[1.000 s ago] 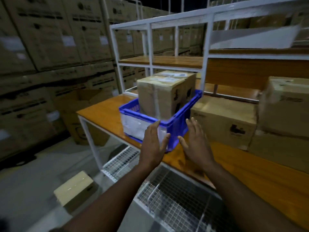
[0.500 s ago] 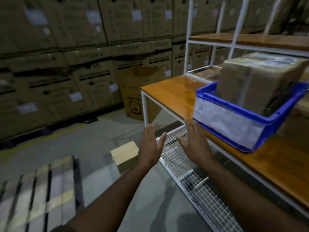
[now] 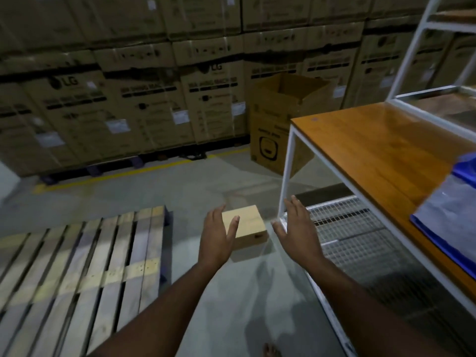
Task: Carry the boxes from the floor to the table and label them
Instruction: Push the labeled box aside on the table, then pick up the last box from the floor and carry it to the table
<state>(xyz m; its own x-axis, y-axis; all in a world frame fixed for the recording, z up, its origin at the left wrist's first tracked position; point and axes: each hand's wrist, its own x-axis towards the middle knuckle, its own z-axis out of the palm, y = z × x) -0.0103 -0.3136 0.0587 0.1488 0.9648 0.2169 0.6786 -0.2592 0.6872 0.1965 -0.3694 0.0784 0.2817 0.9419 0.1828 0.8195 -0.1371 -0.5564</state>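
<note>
Cardboard box (image 3: 245, 227) lies on the floor just beyond our left hand (image 3: 217, 237) and right hand (image 3: 298, 228), both spread flat, apart, holding nothing. Pallet (image 3: 77, 258) lies left; table (image 3: 386, 148) stands right, with a blue bin (image 3: 463, 173) near its edge.

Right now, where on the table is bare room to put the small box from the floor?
The table is bare wood from its near-left corner back to the white shelf frame. The right side is crowded by the blue crate. The small box sits on the floor between the open left hand and right hand.
</note>
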